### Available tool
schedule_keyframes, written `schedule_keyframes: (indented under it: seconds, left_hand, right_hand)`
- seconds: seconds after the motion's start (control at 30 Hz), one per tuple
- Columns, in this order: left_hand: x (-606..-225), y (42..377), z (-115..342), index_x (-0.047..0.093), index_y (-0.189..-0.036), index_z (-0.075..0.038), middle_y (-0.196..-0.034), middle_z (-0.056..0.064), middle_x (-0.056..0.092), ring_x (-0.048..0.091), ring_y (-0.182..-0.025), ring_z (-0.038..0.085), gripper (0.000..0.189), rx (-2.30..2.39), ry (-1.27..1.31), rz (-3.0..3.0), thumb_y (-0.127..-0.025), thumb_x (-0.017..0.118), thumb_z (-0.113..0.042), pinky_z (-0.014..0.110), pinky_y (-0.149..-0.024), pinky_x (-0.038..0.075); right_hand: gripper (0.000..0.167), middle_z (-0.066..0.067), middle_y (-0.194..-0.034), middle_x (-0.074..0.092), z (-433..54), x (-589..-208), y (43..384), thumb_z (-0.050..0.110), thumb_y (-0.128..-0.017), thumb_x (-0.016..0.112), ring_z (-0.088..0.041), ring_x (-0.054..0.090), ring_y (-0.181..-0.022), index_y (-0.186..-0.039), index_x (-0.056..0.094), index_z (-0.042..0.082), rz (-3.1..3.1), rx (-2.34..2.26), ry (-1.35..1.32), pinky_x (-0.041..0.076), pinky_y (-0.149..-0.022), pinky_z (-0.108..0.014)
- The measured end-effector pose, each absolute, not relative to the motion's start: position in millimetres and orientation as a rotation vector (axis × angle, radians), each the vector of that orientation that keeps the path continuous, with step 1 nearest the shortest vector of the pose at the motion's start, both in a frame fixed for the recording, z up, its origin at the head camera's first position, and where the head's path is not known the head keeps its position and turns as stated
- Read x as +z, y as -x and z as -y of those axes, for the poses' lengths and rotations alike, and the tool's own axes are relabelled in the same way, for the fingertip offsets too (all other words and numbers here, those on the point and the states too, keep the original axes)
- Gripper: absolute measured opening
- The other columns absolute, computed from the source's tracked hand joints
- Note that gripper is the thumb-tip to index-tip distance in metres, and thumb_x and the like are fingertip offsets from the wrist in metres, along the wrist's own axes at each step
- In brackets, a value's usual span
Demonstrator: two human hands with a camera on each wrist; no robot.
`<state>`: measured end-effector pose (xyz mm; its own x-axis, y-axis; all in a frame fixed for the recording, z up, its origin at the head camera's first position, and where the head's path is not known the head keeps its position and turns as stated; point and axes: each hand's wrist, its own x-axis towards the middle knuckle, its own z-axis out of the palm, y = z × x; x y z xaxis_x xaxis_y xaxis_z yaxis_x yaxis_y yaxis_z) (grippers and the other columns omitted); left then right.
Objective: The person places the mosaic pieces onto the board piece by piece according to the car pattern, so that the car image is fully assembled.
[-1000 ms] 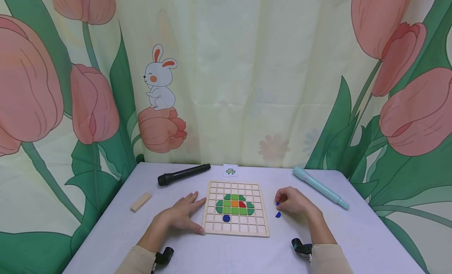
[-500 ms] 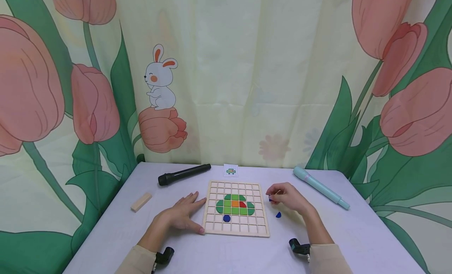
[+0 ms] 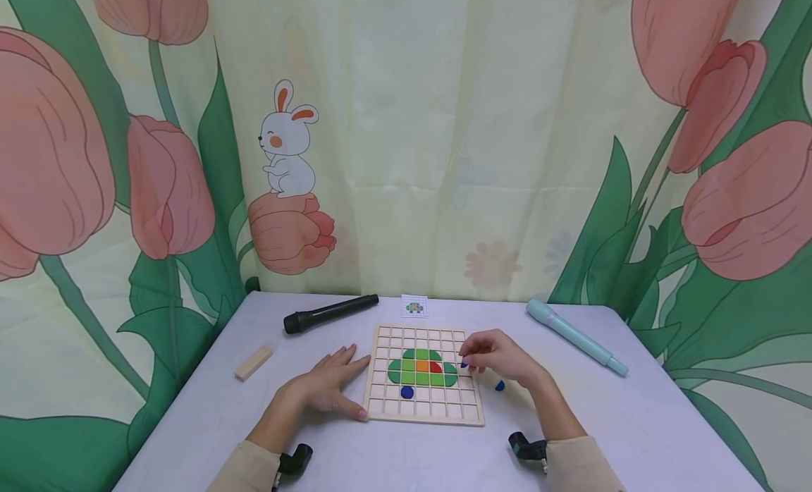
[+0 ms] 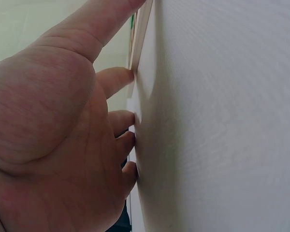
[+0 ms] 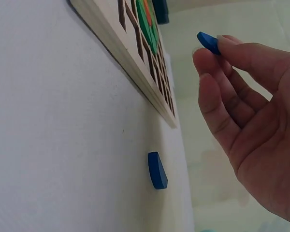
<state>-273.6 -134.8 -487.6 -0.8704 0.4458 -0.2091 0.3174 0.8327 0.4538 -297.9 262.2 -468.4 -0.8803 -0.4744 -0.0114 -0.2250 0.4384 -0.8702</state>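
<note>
A wooden grid board (image 3: 380, 404) lies mid-table, with green, orange and red tiles set in its cells. One round dark-blue piece (image 3: 407, 392) sits on its lower left part. My left hand (image 3: 325, 384) is spread flat at the board's left edge, thumb and a finger touching the frame. Over the board's right edge, my right hand (image 3: 504, 357) pinches a small blue tile (image 5: 209, 43) between thumb and finger, raised above the surface. A second blue tile (image 3: 500, 385), rounded on one side, lies on the table below that hand, right of the board.
Behind the board stands a small pattern card (image 3: 414, 306). A black microphone-like stick (image 3: 331, 314) and a wooden block (image 3: 254, 363) lie to the left. At the right rear lies a light-blue capped tube (image 3: 576, 336). A flowered curtain (image 3: 406, 139) hangs behind the table.
My right hand has lifted one blue tile off the table and carried it left to the board's right edge. The other blue tile and my left hand have stayed put.
</note>
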Motion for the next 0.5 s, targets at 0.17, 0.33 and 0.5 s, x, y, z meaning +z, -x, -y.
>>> schedule_keyframes:
  seconds: [0.17,0.33,0.5]
  left_hand:
    - [-488,273,135,0.039,-0.162,-0.029,-0.174,0.014,0.018,0.012,-0.163,0.035,0.114,0.591,-0.572,-2.708,-0.067,0.085,-0.073,0.06,-0.131,0.014]
    - [-488,272,135,0.039,-0.162,-0.029,-0.175,0.013,0.018,0.012,-0.163,0.035,0.114,0.596,-0.554,-2.707,-0.066,0.085,-0.072,0.061,-0.13,0.014]
    - [-487,272,135,0.039,-0.162,-0.029,-0.175,0.013,0.018,0.012,-0.163,0.034,0.114,0.597,-0.552,-2.707,-0.067,0.086,-0.072,0.06,-0.131,0.014]
  right_hand:
    - [0.015,-0.011,-0.098,0.074,-250,-469,296,0.013,-0.098,0.072,-0.022,0.065,-0.081,-0.109,0.075,0.004,-2.425,-1.37,0.627,0.055,-0.067,-0.027]
    - [0.012,-0.006,-0.1,0.075,-239,-471,294,0.012,-0.096,0.074,-0.018,0.063,-0.089,-0.105,0.077,0.006,-2.41,-1.332,0.652,0.055,-0.077,-0.026]
    - [0.01,-0.005,-0.099,0.077,-232,-473,292,0.013,-0.095,0.076,-0.015,0.063,-0.081,-0.102,0.078,0.006,-2.406,-1.303,0.703,0.056,-0.072,-0.025]
